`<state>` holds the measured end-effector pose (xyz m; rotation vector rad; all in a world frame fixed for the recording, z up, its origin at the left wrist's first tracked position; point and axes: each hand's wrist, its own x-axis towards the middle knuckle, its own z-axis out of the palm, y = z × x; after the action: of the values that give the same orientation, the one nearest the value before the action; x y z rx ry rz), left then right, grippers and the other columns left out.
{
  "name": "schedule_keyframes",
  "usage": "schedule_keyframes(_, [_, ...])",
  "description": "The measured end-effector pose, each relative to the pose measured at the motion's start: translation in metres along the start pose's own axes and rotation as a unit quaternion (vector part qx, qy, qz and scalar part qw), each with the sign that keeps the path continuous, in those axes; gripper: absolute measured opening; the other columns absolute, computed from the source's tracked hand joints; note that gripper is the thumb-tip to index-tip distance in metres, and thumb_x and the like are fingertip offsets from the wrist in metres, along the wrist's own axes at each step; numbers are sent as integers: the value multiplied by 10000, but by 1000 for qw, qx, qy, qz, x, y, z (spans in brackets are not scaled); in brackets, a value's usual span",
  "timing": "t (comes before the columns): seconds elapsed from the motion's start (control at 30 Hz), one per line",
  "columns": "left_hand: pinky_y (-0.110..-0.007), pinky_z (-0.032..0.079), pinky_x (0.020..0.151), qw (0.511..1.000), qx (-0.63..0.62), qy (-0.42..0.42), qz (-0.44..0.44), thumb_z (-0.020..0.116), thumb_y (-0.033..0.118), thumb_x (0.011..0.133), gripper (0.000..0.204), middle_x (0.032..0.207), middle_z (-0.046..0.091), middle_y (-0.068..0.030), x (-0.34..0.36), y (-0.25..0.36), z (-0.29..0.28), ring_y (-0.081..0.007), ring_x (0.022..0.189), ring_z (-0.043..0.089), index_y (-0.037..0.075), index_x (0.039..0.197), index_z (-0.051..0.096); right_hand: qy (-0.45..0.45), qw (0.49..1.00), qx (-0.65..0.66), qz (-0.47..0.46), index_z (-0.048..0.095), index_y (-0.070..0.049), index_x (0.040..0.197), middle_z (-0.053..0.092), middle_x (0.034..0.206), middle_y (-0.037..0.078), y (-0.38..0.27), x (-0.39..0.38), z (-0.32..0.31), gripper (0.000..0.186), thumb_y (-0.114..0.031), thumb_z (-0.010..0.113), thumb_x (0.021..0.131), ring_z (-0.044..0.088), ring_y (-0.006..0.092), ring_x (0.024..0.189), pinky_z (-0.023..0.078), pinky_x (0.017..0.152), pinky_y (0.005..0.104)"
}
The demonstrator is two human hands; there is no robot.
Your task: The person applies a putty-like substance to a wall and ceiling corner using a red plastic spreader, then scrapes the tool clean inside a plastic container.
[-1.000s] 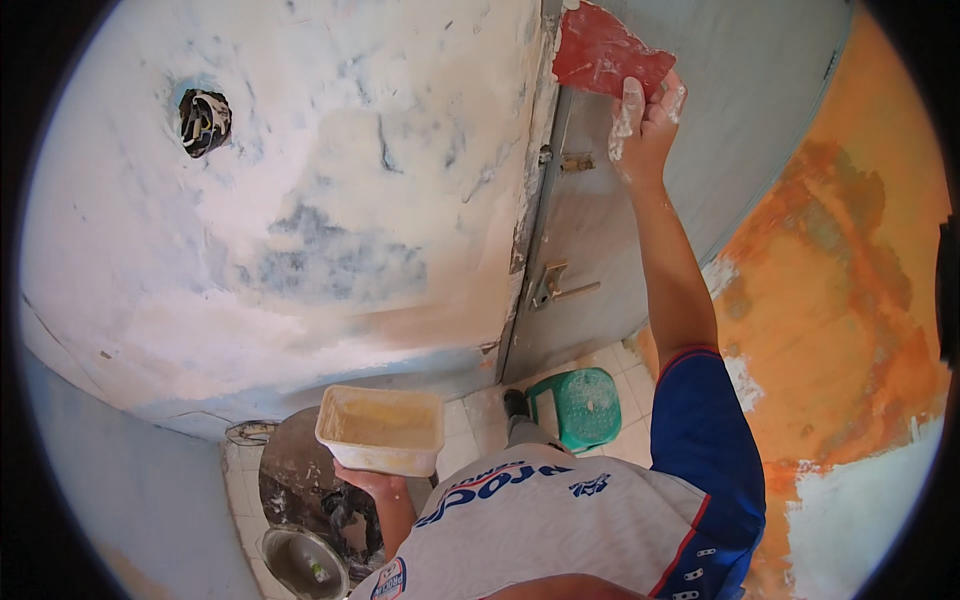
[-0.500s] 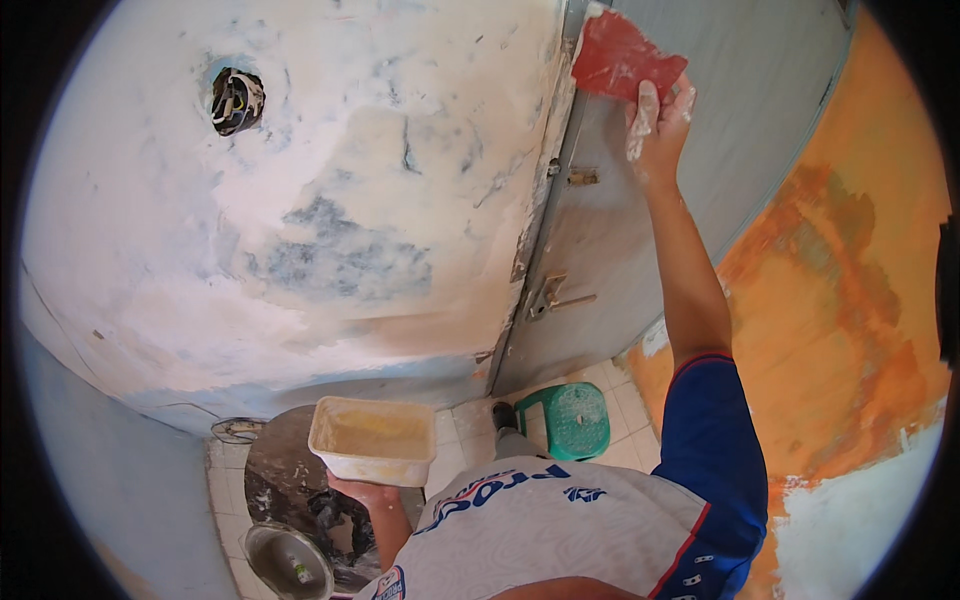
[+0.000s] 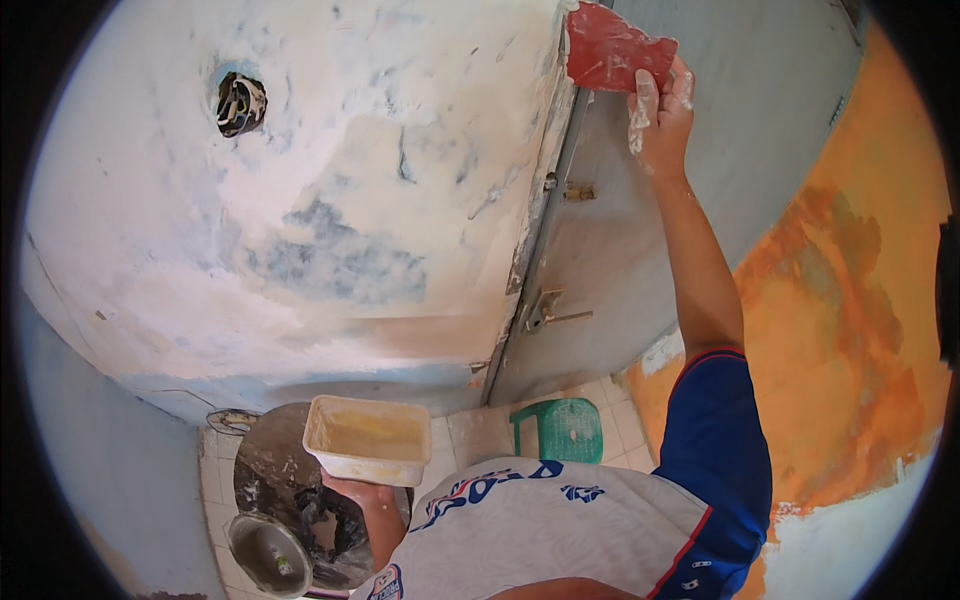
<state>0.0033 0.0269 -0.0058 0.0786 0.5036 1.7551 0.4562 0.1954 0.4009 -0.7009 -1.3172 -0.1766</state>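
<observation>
A patchy white-and-pale-blue wall (image 3: pixel 320 170) stands to the left of a tall grey metal door (image 3: pixel 610 250), and an orange wall with brown blotches (image 3: pixel 830 300) is to the door's right. Left of the door's bottom, on the near side, lies a dark, round-edged surface (image 3: pixel 275 445) of a kind that cannot be told. Above it, the left hand (image 3: pixel 362 493) carries a cream rectangular plastic tub (image 3: pixel 370 468) with pale smears; the hand is under the tub, fingers mostly hidden, so how they close cannot be told. A green plastic stool (image 3: pixel 570 430) stands close to the door's bottom. High at the door's left edge is a thin, irregular red sheet (image 3: pixel 615 50), pinched at its lower right corner by the thumb and fingers of the white-smeared right hand (image 3: pixel 661 128).

What has just changed is slight: the red sheet has shifted left, so its edge now lines up with the rough border between door and wall; whether it presses there cannot be told. Against the earlier frames, both holds are the same, the view is shifted a little, and the foot beside the stool no longer shows.
</observation>
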Motion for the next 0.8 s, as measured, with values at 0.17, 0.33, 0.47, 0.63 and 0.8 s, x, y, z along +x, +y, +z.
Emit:
schedule_keyframes(0.17, [-486,516,1034,1000,-10,-8,18,372,516,989,620,1370,600,-109,9,-29,31,-335,1237,604,96,1410,549,-77,988,-121,-66,521,-26,1401,639,884,12,30,-19,-23,368,-166,570,1065,498,32,625,426,535,214])
schedule_keyframes(0.33, [-479,523,1018,1000,5,8,9,363,501,998,602,1356,607,-105,2,-50,62,-324,1228,607,96,1398,556,-56,997,-38,-24,532,-3,1387,690,875,66,20,7,-14,373,-179,569,1061,551,73,607,470,577,248])
schedule_keyframes(0.47, [-468,496,1042,1000,7,-17,22,372,572,964,669,1393,583,-91,9,-66,41,-318,1259,579,112,1419,543,-54,991,-109,-62,534,14,1362,685,875,73,20,0,-16,363,-172,575,1052,550,81,600,473,579,259])
schedule_keyframes(0.63, [-471,492,1051,999,18,29,-4,370,551,969,646,1401,577,-81,-7,-72,66,-315,1269,574,117,1415,543,-59,989,-111,-74,540,23,1345,687,899,110,31,-16,-18,371,-182,594,1040,576,107,619,495,607,283])
schedule_keyframes(0.8, [-495,509,1048,1000,8,4,20,343,506,997,609,1399,595,-96,11,-67,63,-329,1268,586,120,1416,557,-42,995,-93,-12,542,34,1350,711,973,149,24,-14,-18,376,-167,593,1037,629,155,705,535,686,302])
